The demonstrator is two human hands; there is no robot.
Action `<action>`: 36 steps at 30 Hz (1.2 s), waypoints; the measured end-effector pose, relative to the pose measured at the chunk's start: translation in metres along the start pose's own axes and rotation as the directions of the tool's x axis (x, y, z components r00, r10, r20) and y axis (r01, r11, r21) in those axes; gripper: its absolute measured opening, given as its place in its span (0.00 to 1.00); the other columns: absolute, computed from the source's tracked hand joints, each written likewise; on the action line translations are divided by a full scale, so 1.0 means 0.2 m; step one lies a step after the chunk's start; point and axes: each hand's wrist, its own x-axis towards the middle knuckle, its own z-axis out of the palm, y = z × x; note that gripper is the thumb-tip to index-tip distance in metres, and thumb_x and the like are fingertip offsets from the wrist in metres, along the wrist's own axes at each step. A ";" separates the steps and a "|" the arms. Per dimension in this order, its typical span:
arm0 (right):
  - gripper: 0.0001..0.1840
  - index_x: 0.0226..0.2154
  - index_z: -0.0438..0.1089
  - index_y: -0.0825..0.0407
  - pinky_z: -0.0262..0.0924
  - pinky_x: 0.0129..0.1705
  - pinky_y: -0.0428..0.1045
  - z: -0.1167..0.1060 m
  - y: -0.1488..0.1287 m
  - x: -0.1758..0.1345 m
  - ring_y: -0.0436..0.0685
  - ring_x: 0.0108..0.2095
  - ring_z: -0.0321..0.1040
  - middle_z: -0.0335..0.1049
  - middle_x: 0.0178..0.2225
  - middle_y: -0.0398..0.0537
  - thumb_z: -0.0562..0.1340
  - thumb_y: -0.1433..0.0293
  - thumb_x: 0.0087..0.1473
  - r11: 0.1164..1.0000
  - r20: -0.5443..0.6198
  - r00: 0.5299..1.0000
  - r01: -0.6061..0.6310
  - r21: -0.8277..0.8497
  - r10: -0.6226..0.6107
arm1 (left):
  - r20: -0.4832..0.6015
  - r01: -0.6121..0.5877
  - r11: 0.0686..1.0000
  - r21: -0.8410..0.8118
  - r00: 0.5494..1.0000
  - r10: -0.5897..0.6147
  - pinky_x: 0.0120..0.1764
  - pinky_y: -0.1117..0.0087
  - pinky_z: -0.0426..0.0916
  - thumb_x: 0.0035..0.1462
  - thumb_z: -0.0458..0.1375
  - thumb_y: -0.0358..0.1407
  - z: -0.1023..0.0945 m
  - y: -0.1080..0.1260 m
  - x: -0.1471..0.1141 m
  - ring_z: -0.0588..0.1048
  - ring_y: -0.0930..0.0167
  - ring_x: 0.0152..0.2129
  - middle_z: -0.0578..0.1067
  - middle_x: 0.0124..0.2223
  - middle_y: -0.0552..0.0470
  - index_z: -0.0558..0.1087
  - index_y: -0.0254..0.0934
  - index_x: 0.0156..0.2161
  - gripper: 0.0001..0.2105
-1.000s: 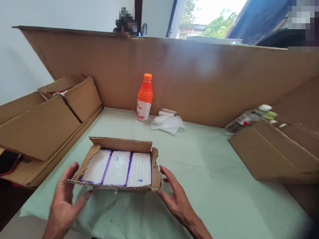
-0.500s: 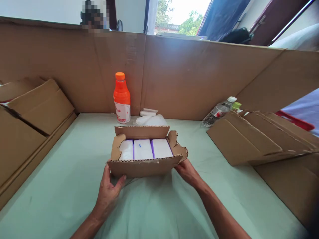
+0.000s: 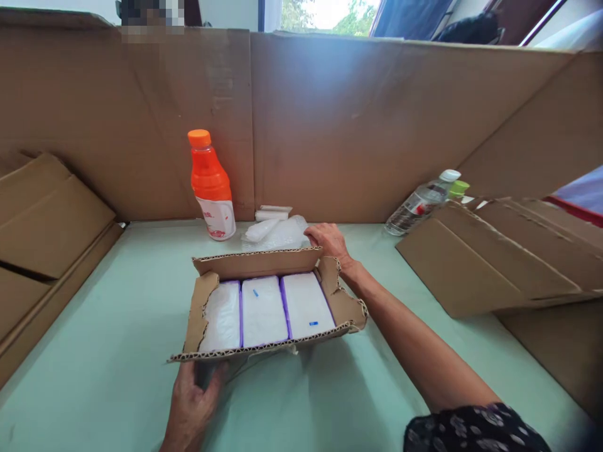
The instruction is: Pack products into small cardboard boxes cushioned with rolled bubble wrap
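Observation:
An open cardboard box (image 3: pixel 264 263) with torn end flaps is in front of me, its top tilted toward me. Inside, three white packs with purple sides (image 3: pixel 264 311) lie in a row. My left hand (image 3: pixel 193 395) grips the box from below at its near left corner, its fingertips hidden underneath. At the far right corner, my right hand (image 3: pixel 330 242) is closed with bent fingers on the raised back flap. Its fingertips are partly hidden behind the flap and come close to a clear plastic wrap (image 3: pixel 277 232).
An orange bottle (image 3: pixel 211 188) stands at the back left. A clear bottle (image 3: pixel 419 204) leans at the back right, beside a green cap (image 3: pixel 458 188). Folded cardboard flaps (image 3: pixel 490 251) flank the right side, more cardboard (image 3: pixel 56 213) the left. A cardboard wall (image 3: pixel 377 125) closes the back.
My right hand has moved from the box's near right side to its far right corner. The box shows more of its inside and appears nearer. My left hand stays at the near left corner.

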 end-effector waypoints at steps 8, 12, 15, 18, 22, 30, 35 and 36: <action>0.16 0.49 0.74 0.48 0.53 0.46 0.52 0.00 -0.17 0.12 0.61 0.55 0.64 0.74 0.54 0.51 0.62 0.72 0.58 0.987 0.088 0.986 0.150 -0.053 -0.145 | 0.008 -0.108 0.993 0.049 0.994 0.108 0.57 0.53 0.68 0.50 0.65 0.50 0.01 0.05 0.01 0.73 0.54 0.54 0.76 0.52 0.39 0.69 0.37 0.52 0.28; 0.12 0.40 0.77 0.51 0.52 0.45 0.52 -0.04 -0.22 0.23 0.59 0.47 0.69 0.79 0.43 0.51 0.59 0.76 0.58 0.995 0.065 0.995 0.078 -0.069 -0.073 | -0.006 -0.144 0.987 0.072 0.989 0.145 0.54 0.55 0.70 0.52 0.64 0.49 0.01 0.05 0.01 0.75 0.55 0.51 0.76 0.51 0.40 0.69 0.36 0.51 0.26; 0.18 0.48 0.75 0.54 0.53 0.45 0.54 -0.17 -0.16 0.09 0.62 0.45 0.71 0.78 0.45 0.57 0.53 0.75 0.61 0.993 -0.008 0.999 -0.054 -0.107 0.053 | 0.021 -0.153 0.986 0.071 0.988 0.152 0.56 0.55 0.68 0.54 0.63 0.48 0.01 0.06 0.00 0.74 0.56 0.52 0.76 0.52 0.40 0.68 0.37 0.53 0.26; 0.24 0.55 0.72 0.54 0.58 0.43 0.54 -0.31 -0.08 -0.29 0.63 0.42 0.73 0.79 0.46 0.57 0.49 0.72 0.62 0.958 -0.068 0.962 -0.269 -0.101 0.263 | 0.053 -0.172 0.982 0.074 0.984 0.168 0.58 0.55 0.66 0.56 0.62 0.47 0.01 0.10 0.01 0.72 0.57 0.55 0.74 0.55 0.41 0.67 0.38 0.56 0.26; 0.25 0.51 0.76 0.53 0.65 0.41 0.54 -0.45 -0.05 -0.96 0.63 0.38 0.75 0.80 0.38 0.53 0.53 0.60 0.60 0.874 0.218 0.867 -0.476 0.094 0.448 | 0.047 -0.225 0.965 0.135 0.974 0.221 0.56 0.55 0.68 0.58 0.61 0.44 -0.01 0.15 0.00 0.73 0.58 0.52 0.75 0.52 0.42 0.66 0.37 0.58 0.25; 0.25 0.57 0.73 0.43 0.67 0.48 0.55 -0.72 -0.51 -1.50 0.62 0.44 0.75 0.79 0.46 0.49 0.54 0.53 0.64 0.814 0.658 0.746 -0.444 0.375 0.104 | 0.294 -0.804 0.585 0.109 0.588 0.753 0.64 0.45 0.57 0.55 0.61 0.30 -0.05 0.46 -0.44 0.59 0.54 0.66 0.62 0.66 0.37 0.53 0.39 0.69 0.37; 0.19 0.55 0.75 0.43 0.64 0.49 0.53 -0.68 -0.73 -1.28 0.60 0.44 0.75 0.80 0.47 0.48 0.56 0.61 0.65 0.803 0.577 0.793 -0.209 0.558 -0.195 | 0.711 -0.617 0.787 -0.005 0.551 0.436 0.55 0.54 0.70 0.57 0.58 0.35 -0.03 0.55 -0.57 0.77 0.61 0.49 0.78 0.52 0.44 0.64 0.41 0.63 0.27; 0.18 0.53 0.75 0.44 0.65 0.46 0.52 -0.65 -0.73 -1.23 0.59 0.42 0.75 0.80 0.44 0.48 0.58 0.62 0.64 0.800 0.562 0.800 -0.189 0.569 -0.211 | 0.728 -0.519 0.852 0.070 0.611 0.312 0.49 0.60 0.74 0.59 0.55 0.34 -0.05 0.54 -0.54 0.79 0.64 0.43 0.80 0.48 0.46 0.68 0.41 0.60 0.22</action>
